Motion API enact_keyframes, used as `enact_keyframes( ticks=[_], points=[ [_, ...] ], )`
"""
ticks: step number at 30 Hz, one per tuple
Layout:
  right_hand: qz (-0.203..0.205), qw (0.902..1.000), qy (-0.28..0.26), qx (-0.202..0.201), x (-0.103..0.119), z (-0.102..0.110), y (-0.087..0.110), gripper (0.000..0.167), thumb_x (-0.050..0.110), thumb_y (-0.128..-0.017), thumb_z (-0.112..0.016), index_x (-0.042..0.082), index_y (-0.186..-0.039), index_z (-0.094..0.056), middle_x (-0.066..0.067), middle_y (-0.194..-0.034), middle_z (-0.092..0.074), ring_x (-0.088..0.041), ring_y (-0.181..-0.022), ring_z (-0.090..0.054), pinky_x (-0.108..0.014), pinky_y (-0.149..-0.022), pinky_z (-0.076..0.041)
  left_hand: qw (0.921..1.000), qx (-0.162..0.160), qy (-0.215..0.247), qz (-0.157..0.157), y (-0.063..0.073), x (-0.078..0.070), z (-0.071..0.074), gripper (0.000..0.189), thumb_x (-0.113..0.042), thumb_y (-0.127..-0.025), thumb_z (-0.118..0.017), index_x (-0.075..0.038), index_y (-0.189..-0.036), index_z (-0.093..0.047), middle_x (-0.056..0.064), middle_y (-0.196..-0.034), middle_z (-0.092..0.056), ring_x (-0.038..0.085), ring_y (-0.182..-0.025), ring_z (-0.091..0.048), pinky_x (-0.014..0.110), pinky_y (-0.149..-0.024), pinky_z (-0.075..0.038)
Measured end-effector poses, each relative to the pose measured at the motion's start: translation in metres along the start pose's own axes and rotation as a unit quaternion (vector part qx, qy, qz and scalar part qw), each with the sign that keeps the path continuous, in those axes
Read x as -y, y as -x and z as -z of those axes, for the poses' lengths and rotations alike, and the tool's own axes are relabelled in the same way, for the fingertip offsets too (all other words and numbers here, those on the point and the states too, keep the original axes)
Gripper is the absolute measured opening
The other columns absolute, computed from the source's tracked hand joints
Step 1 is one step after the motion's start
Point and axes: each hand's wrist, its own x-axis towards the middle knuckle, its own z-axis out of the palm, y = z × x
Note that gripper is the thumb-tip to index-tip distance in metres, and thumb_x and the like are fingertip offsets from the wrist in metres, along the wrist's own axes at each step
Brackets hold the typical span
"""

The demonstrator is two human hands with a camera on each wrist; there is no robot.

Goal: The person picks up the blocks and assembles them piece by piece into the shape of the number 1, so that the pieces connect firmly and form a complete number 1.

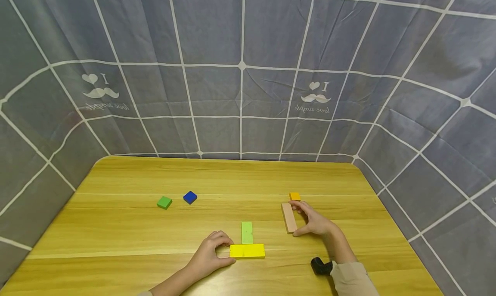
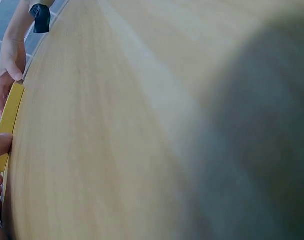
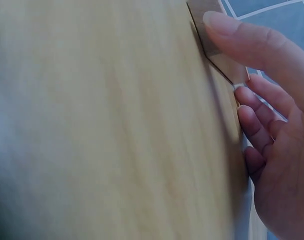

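Observation:
A long yellow block lies crosswise near the table's front, and my left hand grips its left end between thumb and fingers. Behind that block, a light green block extends away from me, its near end right at the yellow one. Further right, my right hand holds a bare-wood block by its two ends, thumb at the near end and fingertips at the far one. The right wrist view shows the thumb against the wood. Just beyond those fingers sits a small orange block.
On the left half of the wooden table lie a green square block and a blue square block. A grey curtain with white lines encloses the table's back and sides. A black device shows at the right wrist.

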Motion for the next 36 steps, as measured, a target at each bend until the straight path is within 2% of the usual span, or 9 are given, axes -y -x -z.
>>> enact_keyframes(
  ticks=[5, 10, 14, 18, 23, 29, 36],
  points=[
    [0.006, 0.9999, -0.002, -0.013, 0.004, -0.003, 0.000, 0.089, 0.014, -0.068, -0.080, -0.002, -0.138, -0.027, -0.017, -0.120, -0.034, -0.027, -0.103, -0.029, -0.022, -0.089, -0.029, 1.0000, 0.001, -0.001, 0.001, 0.000, 0.000, 0.000, 0.028, -0.016, -0.065, -0.082, -0.016, -0.088, -0.066, -0.014, -0.087, -0.056, 0.006, -0.081, -0.048, 0.023, -0.071, -0.046],
    [0.022, 0.9989, -0.038, -0.016, 0.004, -0.007, -0.003, 0.088, 0.008, -0.067, -0.080, -0.005, -0.135, -0.028, -0.018, -0.112, -0.032, -0.027, -0.098, -0.027, -0.018, -0.085, -0.028, 1.0000, 0.001, -0.002, 0.001, 0.000, 0.000, 0.000, 0.028, -0.017, -0.065, -0.082, -0.016, -0.088, -0.066, -0.013, -0.087, -0.056, 0.006, -0.080, -0.048, 0.023, -0.071, -0.046],
    [0.039, 0.9962, -0.069, -0.037, 0.004, -0.013, -0.008, 0.087, 0.002, -0.065, -0.080, -0.006, -0.134, -0.028, -0.020, -0.110, -0.032, -0.028, -0.097, -0.031, -0.016, -0.086, -0.028, 1.0000, 0.002, 0.000, 0.000, 0.000, 0.000, 0.000, 0.028, -0.016, -0.066, -0.082, -0.016, -0.088, -0.066, -0.013, -0.087, -0.056, 0.006, -0.080, -0.048, 0.023, -0.071, -0.046],
    [0.061, 0.9927, -0.085, -0.061, 0.006, -0.018, -0.015, 0.086, -0.003, -0.064, -0.078, -0.008, -0.134, -0.027, -0.024, -0.108, -0.033, -0.032, -0.094, -0.033, -0.021, -0.085, -0.030, 1.0000, 0.002, 0.002, 0.000, 0.000, 0.000, 0.000, 0.028, -0.016, -0.065, -0.082, -0.016, -0.088, -0.066, -0.013, -0.087, -0.056, 0.006, -0.080, -0.048, 0.023, -0.071, -0.047],
    [0.055, 0.9901, -0.103, -0.077, 0.025, -0.024, -0.025, 0.086, -0.010, -0.064, -0.075, -0.009, -0.134, -0.025, -0.027, -0.109, -0.031, -0.038, -0.092, -0.032, -0.028, -0.083, -0.030, 1.0000, 0.001, 0.002, 0.000, 0.000, -0.001, 0.001, 0.028, -0.015, -0.065, -0.082, -0.016, -0.088, -0.066, -0.013, -0.087, -0.056, 0.005, -0.080, -0.048, 0.023, -0.071, -0.047],
    [0.046, 0.9918, -0.092, -0.076, 0.052, -0.031, -0.036, 0.087, -0.011, -0.065, -0.074, -0.013, -0.135, -0.022, -0.029, -0.113, -0.030, -0.045, -0.094, -0.032, -0.036, -0.080, -0.032, 1.0000, 0.004, 0.003, 0.005, 0.000, -0.001, 0.001, 0.028, -0.016, -0.066, -0.082, -0.016, -0.089, -0.066, -0.013, -0.088, -0.056, 0.004, -0.080, -0.047, 0.022, -0.071, -0.047],
    [0.058, 0.9935, -0.067, -0.072, 0.060, -0.038, -0.052, 0.084, -0.008, -0.065, -0.075, -0.012, -0.133, -0.025, -0.030, -0.114, -0.029, -0.043, -0.095, -0.033, -0.037, -0.079, -0.033, 1.0000, 0.003, 0.004, 0.001, 0.000, -0.001, 0.001, 0.028, -0.016, -0.066, -0.082, -0.016, -0.089, -0.066, -0.013, -0.088, -0.057, 0.005, -0.081, -0.047, 0.023, -0.071, -0.047]
  ],
)
